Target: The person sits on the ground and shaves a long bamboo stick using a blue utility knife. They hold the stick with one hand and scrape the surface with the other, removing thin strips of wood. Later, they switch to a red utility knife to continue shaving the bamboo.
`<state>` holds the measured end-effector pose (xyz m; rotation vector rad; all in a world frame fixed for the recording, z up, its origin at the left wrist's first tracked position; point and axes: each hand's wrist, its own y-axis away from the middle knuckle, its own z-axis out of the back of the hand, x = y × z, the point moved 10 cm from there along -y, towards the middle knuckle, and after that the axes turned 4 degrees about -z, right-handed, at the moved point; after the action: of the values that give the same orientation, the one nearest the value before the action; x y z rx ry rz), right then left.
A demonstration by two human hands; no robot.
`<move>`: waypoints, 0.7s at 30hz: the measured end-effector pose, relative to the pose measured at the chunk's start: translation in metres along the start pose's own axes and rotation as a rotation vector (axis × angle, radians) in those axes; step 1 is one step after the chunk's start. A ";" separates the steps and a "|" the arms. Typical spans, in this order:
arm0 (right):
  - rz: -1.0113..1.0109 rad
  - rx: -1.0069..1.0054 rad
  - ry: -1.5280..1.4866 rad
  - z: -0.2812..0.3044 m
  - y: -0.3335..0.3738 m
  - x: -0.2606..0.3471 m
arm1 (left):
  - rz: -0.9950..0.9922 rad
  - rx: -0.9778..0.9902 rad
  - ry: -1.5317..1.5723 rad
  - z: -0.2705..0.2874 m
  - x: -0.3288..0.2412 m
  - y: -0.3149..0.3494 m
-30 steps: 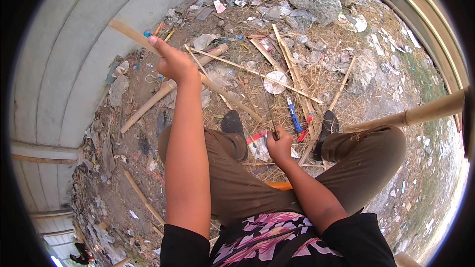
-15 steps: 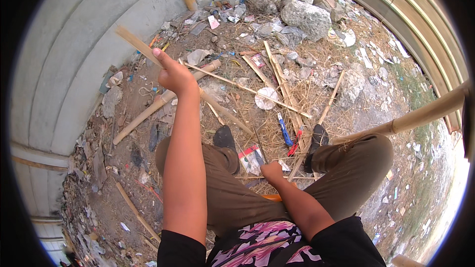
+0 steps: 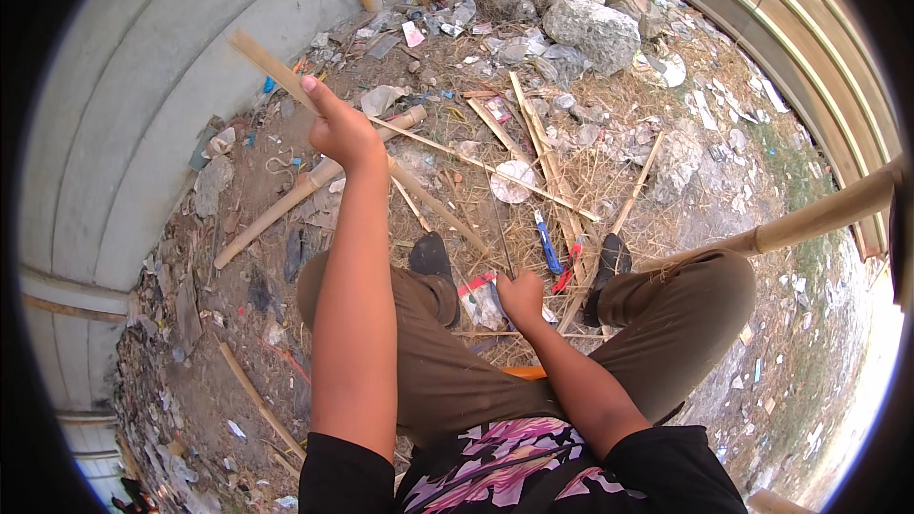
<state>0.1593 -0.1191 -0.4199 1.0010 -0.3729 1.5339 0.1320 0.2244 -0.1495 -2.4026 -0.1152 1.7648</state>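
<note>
My left hand (image 3: 345, 133) is wrapped round a flat bamboo slat (image 3: 265, 59), thumb lying along it. The slat slants from the upper left past my hand down toward the ground between my feet. My right hand (image 3: 520, 299), low between my knees, is closed round the handle of a knife (image 3: 503, 233). Its dark, narrow blade points away from me; the handle is hidden in my fist. Just beyond that hand lie a blue utility knife (image 3: 547, 246) and a red-handled tool (image 3: 568, 266).
Several bamboo strips (image 3: 543, 148) and a thicker bamboo pole (image 3: 276, 219) lie on littered, straw-covered ground. Another pole (image 3: 809, 217) reaches in from the right to my knee. Rocks (image 3: 592, 30) sit at the back; a concrete wall (image 3: 143, 86) stands left.
My right hand has moved slightly away from me, the knife blade now reaching farther forward. My left hand and the slat have shifted a little to the right and upward.
</note>
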 end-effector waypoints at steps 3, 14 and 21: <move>-0.092 0.048 -0.135 0.002 0.005 -0.003 | 0.030 -0.023 -0.005 0.007 -0.005 0.001; -0.165 0.200 -0.051 -0.008 0.003 -0.010 | 0.026 -0.033 0.000 0.009 -0.002 -0.003; -0.244 0.227 0.116 -0.029 0.015 -0.045 | -0.082 -0.072 -0.121 0.008 -0.010 0.003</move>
<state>0.1314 -0.1306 -0.4662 1.0845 0.0075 1.4238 0.1215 0.2206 -0.1428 -2.3021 -0.2919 1.8983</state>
